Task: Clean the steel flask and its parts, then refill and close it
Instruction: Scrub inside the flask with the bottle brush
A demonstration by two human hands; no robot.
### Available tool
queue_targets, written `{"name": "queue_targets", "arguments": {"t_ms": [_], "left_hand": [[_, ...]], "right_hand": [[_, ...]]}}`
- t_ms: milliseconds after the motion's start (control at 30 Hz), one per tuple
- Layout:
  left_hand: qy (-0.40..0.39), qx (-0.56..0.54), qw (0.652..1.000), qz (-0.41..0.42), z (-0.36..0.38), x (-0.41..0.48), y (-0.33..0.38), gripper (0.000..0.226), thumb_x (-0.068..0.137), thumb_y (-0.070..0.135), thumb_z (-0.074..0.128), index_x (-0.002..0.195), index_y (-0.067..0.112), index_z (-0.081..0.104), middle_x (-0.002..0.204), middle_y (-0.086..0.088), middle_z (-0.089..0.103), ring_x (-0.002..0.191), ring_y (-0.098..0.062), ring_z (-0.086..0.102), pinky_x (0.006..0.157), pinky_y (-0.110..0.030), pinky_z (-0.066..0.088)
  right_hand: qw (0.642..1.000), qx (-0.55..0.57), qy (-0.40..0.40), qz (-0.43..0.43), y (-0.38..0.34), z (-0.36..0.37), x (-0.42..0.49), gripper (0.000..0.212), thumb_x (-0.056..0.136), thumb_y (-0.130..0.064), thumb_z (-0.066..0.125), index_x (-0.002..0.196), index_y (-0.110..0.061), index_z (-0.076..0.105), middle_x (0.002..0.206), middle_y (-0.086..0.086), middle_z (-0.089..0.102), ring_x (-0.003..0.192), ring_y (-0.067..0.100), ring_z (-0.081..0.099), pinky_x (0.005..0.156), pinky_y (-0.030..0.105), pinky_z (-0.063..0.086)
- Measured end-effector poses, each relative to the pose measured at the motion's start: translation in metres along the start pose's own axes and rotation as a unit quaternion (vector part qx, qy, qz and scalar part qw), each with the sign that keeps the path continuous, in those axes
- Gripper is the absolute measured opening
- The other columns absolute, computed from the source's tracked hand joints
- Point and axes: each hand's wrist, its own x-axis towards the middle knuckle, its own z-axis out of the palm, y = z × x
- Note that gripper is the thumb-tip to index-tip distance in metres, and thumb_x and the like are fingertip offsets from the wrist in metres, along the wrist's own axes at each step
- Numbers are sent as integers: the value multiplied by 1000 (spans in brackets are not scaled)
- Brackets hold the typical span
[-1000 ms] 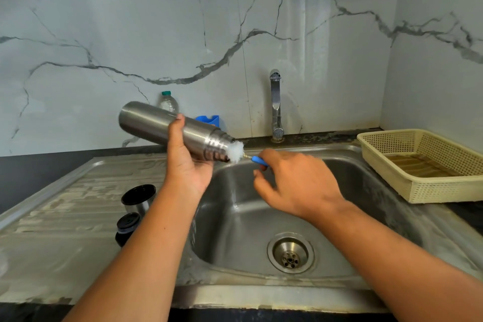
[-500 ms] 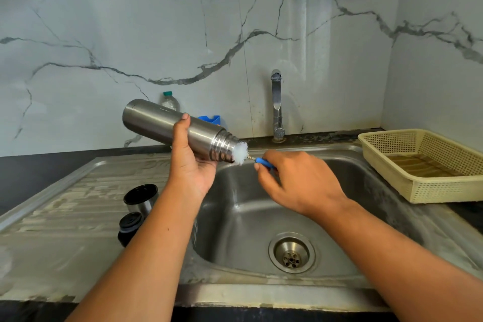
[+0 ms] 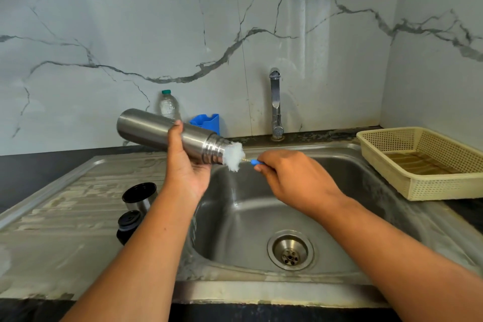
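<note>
Head view: a flask (image 3: pixel 156 129) is seen held over a kitchen sink (image 3: pixel 366 172), with a brush (image 3: pixel 234 157) at its mouth.
Flask: it is held almost on its side above the left edge of the basin, base raised to the left, and its threaded neck is tipped down to the right.
Left hand (image 3: pixel 187 167): the steel body is gripped from below at about its middle, with the thumb laid up over the near side and the fingers wrapped behind.
Brush: white bristles are bunched at the open mouth, and a short run of wire leads to a blue handle. How far the bristles reach inside cannot be told.
Right hand (image 3: pixel 292 178): the blue handle is pinched between the curled fingers and thumb, just right of the flask's mouth, above the basin.
Cup lid (image 3: pixel 139 195): it is stood open side up on the draining board (image 3: pixel 65 217), left of the basin.
Stopper (image 3: pixel 129 225): a dark stopper is set just in front of the cup lid, partly hidden by the left forearm.
Sink: a round drain (image 3: pixel 290 249) is seen in the basin floor, and a tap (image 3: pixel 275 104) is mounted behind the basin.
Back wall: a plastic bottle (image 3: pixel 169 106) with a green cap and a blue holder (image 3: pixel 207 123) are stood against the veined marble, behind the flask.
Right counter: a cream basket (image 3: pixel 431 185) is placed beside the basin.
</note>
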Motion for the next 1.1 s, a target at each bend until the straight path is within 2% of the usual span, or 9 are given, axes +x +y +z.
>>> {"name": "queue_targets", "arguments": {"t_ms": [67, 133, 200, 300, 533, 800, 867, 967, 1100], "left_hand": [[-17, 37, 999, -16, 2, -4, -11, 63, 87, 41, 75, 138, 9, 56, 95, -11, 75, 85, -24, 75, 83, -42, 62], [-33, 50, 998, -17, 7, -6, -13, 68, 86, 43, 74, 141, 8, 56, 98, -12, 74, 86, -25, 74, 84, -42, 61], [-21, 24, 999, -3, 8, -1, -2, 59, 87, 40, 75, 133, 8, 58, 98, -12, 76, 87, -25, 76, 77, -41, 63], [1, -10, 1000, 10, 1, 2, 6, 47, 88, 36, 77, 123, 10, 58, 97, -10, 77, 90, -25, 77, 78, -41, 63], [-46, 47, 997, -27, 9, -5, -19, 56, 89, 41, 73, 134, 10, 59, 113, -14, 69, 104, -28, 68, 106, -48, 53], [-63, 82, 994, -40, 10, -8, -30, 43, 90, 38, 72, 124, 15, 61, 114, -18, 66, 103, -28, 68, 98, -46, 57], [-60, 98, 993, -31, 8, -5, -29, 50, 86, 38, 74, 128, 14, 60, 112, -18, 67, 97, -27, 70, 93, -45, 60], [-42, 81, 996, -8, 5, 1, -17, 67, 81, 41, 79, 137, 9, 59, 112, -14, 70, 98, -27, 72, 93, -46, 60], [-39, 34, 999, 10, 0, 4, -4, 49, 89, 41, 71, 126, 10, 63, 115, -12, 74, 95, -24, 75, 80, -39, 62]], "right_hand": [[1000, 2, -6, -5, -12, 7, 2, 21, 105, -37, 47, 109, -22, 61, 103, 0, 66, 91, 26, 63, 72, 39, 51], [1000, 1, 1, 5, -16, 6, 3, 19, 104, -37, 48, 110, -22, 59, 105, 1, 65, 93, 27, 63, 73, 40, 51], [1000, -6, 12, 5, -9, -3, 0, 21, 105, -40, 47, 108, -22, 58, 101, -2, 64, 89, 25, 62, 70, 40, 51], [999, -28, 18, 2, 0, -11, -4, 21, 105, -43, 47, 106, -25, 57, 98, -6, 62, 85, 19, 60, 66, 36, 51], [1000, -9, 7, 27, -13, 4, 1, 15, 103, -33, 49, 109, -19, 54, 104, 1, 63, 89, 27, 60, 70, 44, 52], [994, 22, -65, 84, -2, 10, 1, 19, 105, -37, 43, 112, -22, 52, 100, 3, 64, 84, 30, 63, 69, 44, 53], [989, 44, -102, 99, 1, 13, 1, 23, 106, -44, 40, 103, -24, 52, 91, 3, 64, 78, 27, 61, 61, 37, 46], [988, 70, -94, 103, 4, 7, -1, 31, 103, -48, 44, 80, -27, 48, 73, -4, 59, 66, 18, 58, 54, 32, 37], [993, 21, -78, 85, 4, -5, -2, 36, 95, -51, 49, 72, -23, 48, 67, -4, 57, 65, 21, 58, 55, 32, 41]]}}
